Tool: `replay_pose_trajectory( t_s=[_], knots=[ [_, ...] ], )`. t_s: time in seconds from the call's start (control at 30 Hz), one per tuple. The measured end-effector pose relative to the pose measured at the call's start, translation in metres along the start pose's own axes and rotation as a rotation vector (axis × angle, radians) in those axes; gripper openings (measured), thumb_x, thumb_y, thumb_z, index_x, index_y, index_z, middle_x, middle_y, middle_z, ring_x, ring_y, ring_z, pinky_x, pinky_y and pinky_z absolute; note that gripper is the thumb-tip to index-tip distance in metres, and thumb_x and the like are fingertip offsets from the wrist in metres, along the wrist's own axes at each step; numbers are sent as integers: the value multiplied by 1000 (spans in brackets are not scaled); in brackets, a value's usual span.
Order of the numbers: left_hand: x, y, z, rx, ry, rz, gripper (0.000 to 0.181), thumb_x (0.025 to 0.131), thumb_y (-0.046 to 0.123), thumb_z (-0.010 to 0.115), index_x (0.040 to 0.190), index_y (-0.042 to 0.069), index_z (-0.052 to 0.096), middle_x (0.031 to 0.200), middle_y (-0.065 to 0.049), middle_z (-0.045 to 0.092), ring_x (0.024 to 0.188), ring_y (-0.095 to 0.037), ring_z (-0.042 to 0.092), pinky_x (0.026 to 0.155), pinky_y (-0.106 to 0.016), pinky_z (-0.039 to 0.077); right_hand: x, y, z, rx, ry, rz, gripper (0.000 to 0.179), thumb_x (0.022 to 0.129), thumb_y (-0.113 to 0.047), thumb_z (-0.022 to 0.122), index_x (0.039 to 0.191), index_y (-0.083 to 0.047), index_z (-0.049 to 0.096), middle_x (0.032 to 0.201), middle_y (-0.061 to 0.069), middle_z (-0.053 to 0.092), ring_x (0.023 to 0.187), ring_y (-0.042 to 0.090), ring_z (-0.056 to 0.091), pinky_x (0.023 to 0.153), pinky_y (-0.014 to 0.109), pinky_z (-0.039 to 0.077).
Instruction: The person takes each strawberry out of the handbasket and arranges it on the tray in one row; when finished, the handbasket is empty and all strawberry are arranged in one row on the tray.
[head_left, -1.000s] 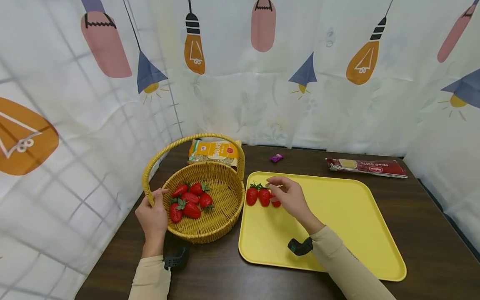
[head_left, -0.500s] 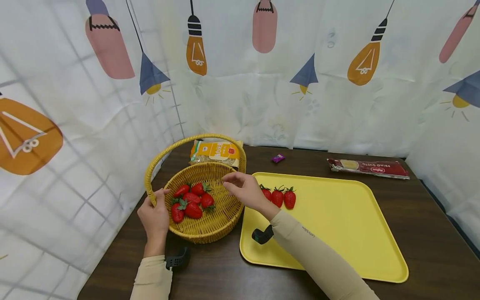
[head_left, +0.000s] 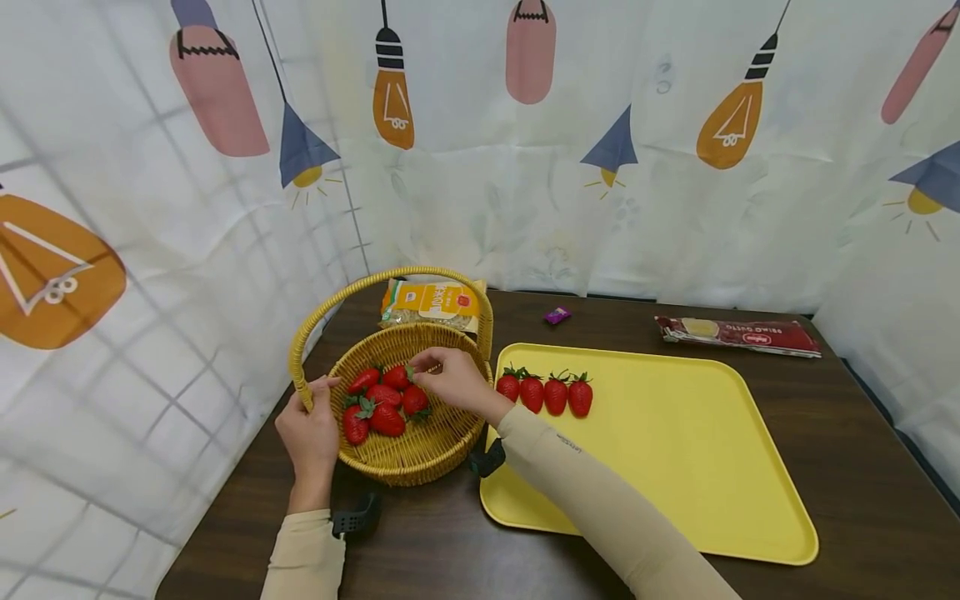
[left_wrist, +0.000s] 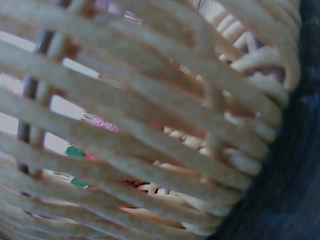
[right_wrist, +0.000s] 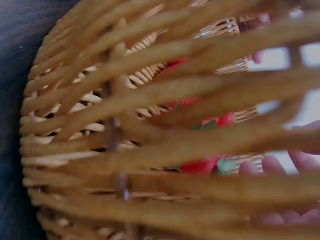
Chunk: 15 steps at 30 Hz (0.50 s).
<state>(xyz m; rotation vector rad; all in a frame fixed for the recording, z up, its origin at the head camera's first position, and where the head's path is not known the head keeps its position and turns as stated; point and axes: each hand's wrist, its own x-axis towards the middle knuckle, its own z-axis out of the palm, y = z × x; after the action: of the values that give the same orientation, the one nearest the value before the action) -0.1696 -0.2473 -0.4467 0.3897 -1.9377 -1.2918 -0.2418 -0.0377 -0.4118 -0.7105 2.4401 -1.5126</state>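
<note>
A yellow wicker basket [head_left: 450, 429] with a tall arched handle holds several red strawberries [head_left: 386, 419] with green leaves. At its left side, where the handle meets the rim, my left hand [head_left: 309, 429] grips the basket. My right hand [head_left: 457, 382] reaches over the right rim, its fingertips right at the leaves of the uppermost strawberry [head_left: 397, 377]. Through the weave in the right wrist view, the fingers [right_wrist: 272, 166] show beside a leafy strawberry [right_wrist: 200, 165], with a gap between them and it. The left wrist view is mostly filled by the basket's wall [left_wrist: 150, 100].
A yellow tray [head_left: 660, 467] lies right of the basket, with several strawberries [head_left: 557, 395] in a row at its upper left. Behind stand a grain bag [head_left: 431, 304], a small purple candy [head_left: 557, 316] and a long red snack packet [head_left: 738, 335] on the dark table [head_left: 450, 550].
My right hand has gone from the strawberry row on the tray leftward into the basket, down to the strawberries there. The left hand keeps its hold on the basket.
</note>
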Motion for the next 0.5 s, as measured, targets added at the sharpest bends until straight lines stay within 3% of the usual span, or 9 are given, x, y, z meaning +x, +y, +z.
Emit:
replay_pose_trajectory(
  t_s=[0.37, 0.5],
  knots=[
    [0, 0, 1, -2, 0, -1, 48, 100, 44, 52, 96, 4, 77, 109, -12, 72, 102, -24, 63, 83, -18, 41, 13, 11, 11, -84, -83, 193, 28, 88, -21, 73, 114, -10, 68, 105, 2, 67, 93, 15, 62, 72, 28, 51],
    [-1, 0, 1, 1, 0, -9, 47, 100, 43, 51, 97, 3, 77, 109, -13, 72, 101, -23, 62, 81, -18, 40, 15, 10, 13, -135, -142, 206, 32, 86, -20, 76, 116, -10, 68, 109, 5, 67, 97, 17, 62, 74, 28, 51]
  ],
)
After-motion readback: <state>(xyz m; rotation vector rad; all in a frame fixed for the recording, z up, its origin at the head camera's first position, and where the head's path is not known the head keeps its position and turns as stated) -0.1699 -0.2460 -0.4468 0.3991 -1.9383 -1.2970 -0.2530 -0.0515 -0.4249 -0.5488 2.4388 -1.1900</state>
